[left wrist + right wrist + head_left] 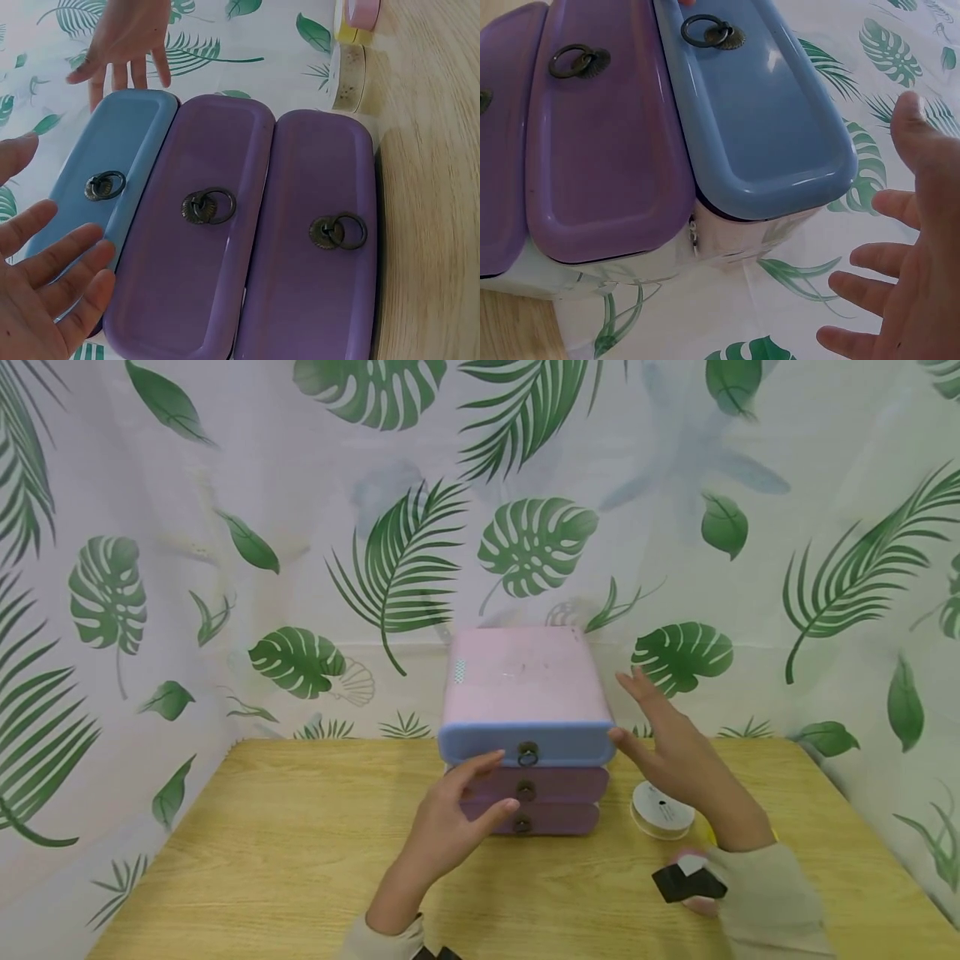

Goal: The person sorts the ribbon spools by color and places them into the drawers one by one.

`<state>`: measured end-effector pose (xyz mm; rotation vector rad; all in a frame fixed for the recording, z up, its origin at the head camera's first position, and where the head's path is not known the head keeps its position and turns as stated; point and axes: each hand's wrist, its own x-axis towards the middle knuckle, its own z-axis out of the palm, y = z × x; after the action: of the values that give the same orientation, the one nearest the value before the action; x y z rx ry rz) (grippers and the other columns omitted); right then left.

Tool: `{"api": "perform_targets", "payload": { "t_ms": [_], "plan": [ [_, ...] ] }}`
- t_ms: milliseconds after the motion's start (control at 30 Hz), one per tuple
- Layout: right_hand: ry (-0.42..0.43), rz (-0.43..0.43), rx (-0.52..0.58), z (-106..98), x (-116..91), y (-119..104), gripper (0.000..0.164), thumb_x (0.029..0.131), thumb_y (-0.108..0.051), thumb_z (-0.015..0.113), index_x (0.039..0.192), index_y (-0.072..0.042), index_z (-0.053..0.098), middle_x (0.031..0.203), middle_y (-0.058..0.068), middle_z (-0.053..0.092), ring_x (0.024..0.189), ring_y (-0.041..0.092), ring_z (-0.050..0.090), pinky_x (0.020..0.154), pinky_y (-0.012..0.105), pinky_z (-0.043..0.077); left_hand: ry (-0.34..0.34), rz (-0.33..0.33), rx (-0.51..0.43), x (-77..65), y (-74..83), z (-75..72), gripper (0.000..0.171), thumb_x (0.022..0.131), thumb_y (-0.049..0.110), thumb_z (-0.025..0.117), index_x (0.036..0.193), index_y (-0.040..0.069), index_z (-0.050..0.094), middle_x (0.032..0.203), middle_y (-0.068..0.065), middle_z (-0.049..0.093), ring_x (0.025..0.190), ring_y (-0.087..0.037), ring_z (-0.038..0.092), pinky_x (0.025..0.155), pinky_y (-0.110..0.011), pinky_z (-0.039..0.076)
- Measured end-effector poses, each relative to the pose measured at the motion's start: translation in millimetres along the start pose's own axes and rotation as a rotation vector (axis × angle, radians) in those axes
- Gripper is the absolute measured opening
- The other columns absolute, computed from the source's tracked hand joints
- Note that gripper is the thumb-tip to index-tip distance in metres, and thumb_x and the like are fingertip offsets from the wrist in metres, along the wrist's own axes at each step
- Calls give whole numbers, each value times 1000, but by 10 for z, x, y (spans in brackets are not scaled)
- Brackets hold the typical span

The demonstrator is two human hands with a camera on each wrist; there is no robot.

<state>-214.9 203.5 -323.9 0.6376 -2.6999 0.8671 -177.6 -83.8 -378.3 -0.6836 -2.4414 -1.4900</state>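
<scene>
A small three-drawer cabinet (525,681) with a pink top stands at the back of the table. Its top drawer (570,745) is blue, and the middle drawer (573,785) and bottom drawer (573,820) are purple. Each front carries a dark metal ring pull (105,185). My left hand (452,827) is in front of the drawers, fingers spread, with nothing in its grasp. On the cabinet's right side, my right hand (675,752) holds nothing, its fingers extended and its thumb near the blue drawer's corner. All three drawers look closed.
A white ribbon spool (662,811) lies right of the cabinet, under my right hand. Nearer to me, a pink roll (701,906) is partly hidden by my right wrist strap, and a yellow item (712,835) shows behind that wrist. A leaf-printed curtain (300,527) hangs behind the wooden table (300,843).
</scene>
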Motion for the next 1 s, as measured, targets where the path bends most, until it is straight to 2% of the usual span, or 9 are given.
{"api": "perform_targets", "payload": {
  "t_ms": [100, 267, 500, 633, 800, 1000],
  "plan": [
    [-12, 15, 34, 19, 33, 7, 70, 100, -44, 46, 155, -10, 17, 161, 21, 6, 144, 50, 15, 108, 69, 19, -9, -19, -8, 26, -10, 23, 53, 87, 28, 71, 136, 19, 54, 132, -2, 61, 123, -21, 56, 96, -46, 49],
    [5, -10, 101, 80, 79, 31, 64, 101, -35, 48, 153, -6, 23, 159, 24, 13, 145, 48, 15, 109, 69, 18, -27, -17, -53, 63, -25, 56, 52, 89, 26, 70, 137, 19, 53, 132, -3, 61, 124, -22, 55, 98, -49, 47],
    [49, -62, 154, 174, 111, 49, 54, 103, -25, 44, 150, -1, 27, 155, 26, 24, 137, 49, 32, 106, 65, 27, -36, -3, -102, 85, -49, 100, 50, 90, 23, 69, 137, 18, 53, 130, -5, 61, 121, -22, 56, 93, -46, 49],
    [70, -73, 164, 195, 127, 41, 50, 105, -23, 39, 149, -1, 30, 154, 25, 26, 133, 49, 39, 104, 61, 33, -42, 2, -121, 96, -57, 133, 48, 90, 23, 68, 136, 18, 53, 130, -6, 62, 120, -22, 57, 92, -41, 50],
    [106, -106, 169, 198, 159, 39, 45, 105, -20, 39, 146, -2, 38, 150, 23, 36, 123, 45, 51, 97, 55, 40, -34, -15, -148, 119, -51, 170, 47, 91, 21, 68, 135, 18, 54, 127, -7, 62, 119, -22, 58, 92, -37, 50],
    [103, -122, 157, 189, 195, 75, 42, 104, -19, 40, 144, -5, 42, 144, 23, 45, 118, 41, 56, 94, 55, 45, -15, -17, -183, 173, -60, 233, 44, 92, 20, 66, 134, 16, 55, 119, -7, 65, 110, -21, 61, 88, -33, 52]
  ]
}}
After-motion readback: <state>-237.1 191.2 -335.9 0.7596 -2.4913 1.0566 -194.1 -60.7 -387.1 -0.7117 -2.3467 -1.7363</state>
